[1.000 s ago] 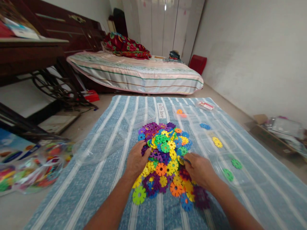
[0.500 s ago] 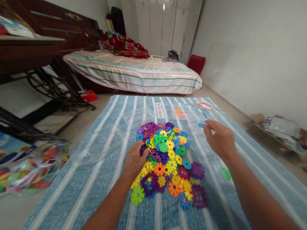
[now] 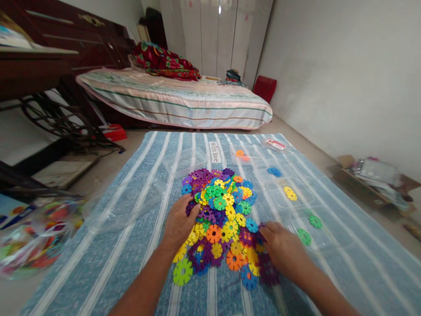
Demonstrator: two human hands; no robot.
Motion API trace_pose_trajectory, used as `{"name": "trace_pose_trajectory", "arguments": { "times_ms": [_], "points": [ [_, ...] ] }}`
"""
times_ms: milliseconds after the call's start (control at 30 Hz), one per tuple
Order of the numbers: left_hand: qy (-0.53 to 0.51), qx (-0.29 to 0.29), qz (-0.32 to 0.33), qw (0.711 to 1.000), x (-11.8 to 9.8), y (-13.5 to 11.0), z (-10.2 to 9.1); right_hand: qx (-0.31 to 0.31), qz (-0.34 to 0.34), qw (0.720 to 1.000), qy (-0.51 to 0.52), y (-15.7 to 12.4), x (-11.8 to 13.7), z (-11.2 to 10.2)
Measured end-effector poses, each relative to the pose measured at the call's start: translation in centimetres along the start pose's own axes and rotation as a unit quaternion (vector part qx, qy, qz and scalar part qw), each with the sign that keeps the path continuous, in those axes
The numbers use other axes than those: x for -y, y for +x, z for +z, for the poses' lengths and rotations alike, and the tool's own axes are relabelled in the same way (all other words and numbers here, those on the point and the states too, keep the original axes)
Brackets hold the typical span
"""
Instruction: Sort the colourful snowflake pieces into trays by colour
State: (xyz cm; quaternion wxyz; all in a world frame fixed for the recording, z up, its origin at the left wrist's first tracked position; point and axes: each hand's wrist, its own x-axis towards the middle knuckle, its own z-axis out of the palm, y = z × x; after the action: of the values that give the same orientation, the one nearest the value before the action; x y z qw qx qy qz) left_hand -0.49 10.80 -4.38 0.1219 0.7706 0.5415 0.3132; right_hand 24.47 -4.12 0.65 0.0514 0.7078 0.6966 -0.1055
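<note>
Striped cloth [image 3: 108,259]; notched plastic discs [image 3: 231,227] heaped; left fingers [image 3: 184,203] apart; right fingers [image 3: 270,229], grip unclear.

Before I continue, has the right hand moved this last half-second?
Yes: against the "With love" label, the right hand has shifted left and closer, to the pile of pieces.

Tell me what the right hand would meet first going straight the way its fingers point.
The right hand would probably meet the blue disc first, just past the purple piece at its fingertips; depth is hard to judge.
</note>
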Motion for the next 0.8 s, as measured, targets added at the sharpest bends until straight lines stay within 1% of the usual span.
{"name": "trace_pose_trajectory", "arguments": {
  "times_ms": [100, 200, 300, 367, 400, 467, 567, 633, 700, 733, 800],
  "points": [
    [0.004, -0.005, 0.005, 1.0, 0.2, 0.1, 0.0, -0.014, -0.008, 1.0, -0.009, -0.1, 0.1, 0.6],
    [0.007, -0.009, 0.003, 1.0, 0.5, 0.2, 0.1, -0.025, -0.011, 1.0, 0.0, -0.5, 0.3, 0.2],
    [0.006, -0.009, 0.008, 1.0, 0.7, 0.2, 0.1, -0.031, -0.023, 0.999, 0.027, -0.9, -0.1, -1.5],
    [0.005, -0.012, 0.012, 1.0, 0.8, 0.3, 0.1, -0.054, -0.018, 0.998, 0.028, -0.8, -1.2, -3.2],
    [0.006, -0.013, 0.013, 1.0, 0.8, 0.3, 0.1, -0.072, -0.007, 0.997, 0.016, -0.5, -2.0, -4.1],
    [0.009, -0.015, 0.011, 1.0, 1.0, 0.3, 0.2, -0.111, 0.04, 0.992, -0.034, 0.8, -4.3, -6.1],
    [0.012, -0.015, 0.007, 1.0, 1.1, 0.3, 0.2, -0.139, 0.137, 0.974, -0.114, 3.8, -8.9, -8.9],
    [0.011, -0.015, 0.009, 1.0, 1.1, 0.4, 0.2, -0.165, 0.194, 0.956, -0.142, 5.8, -12.3, -10.2],
    [0.01, -0.017, 0.014, 1.0, 1.1, 0.4, 0.1, -0.172, 0.232, 0.946, -0.144, 7.3, -15.2, -10.8],
    [0.01, -0.019, 0.017, 1.0, 1.1, 0.4, 0.1, -0.17, 0.248, 0.944, -0.139, 7.9, -16.5, -10.7],
    [0.011, -0.02, 0.018, 1.0, 1.1, 0.4, 0.0, -0.146, 0.263, 0.946, -0.122, 8.5, -18.6, -10.1]
  ]
}}
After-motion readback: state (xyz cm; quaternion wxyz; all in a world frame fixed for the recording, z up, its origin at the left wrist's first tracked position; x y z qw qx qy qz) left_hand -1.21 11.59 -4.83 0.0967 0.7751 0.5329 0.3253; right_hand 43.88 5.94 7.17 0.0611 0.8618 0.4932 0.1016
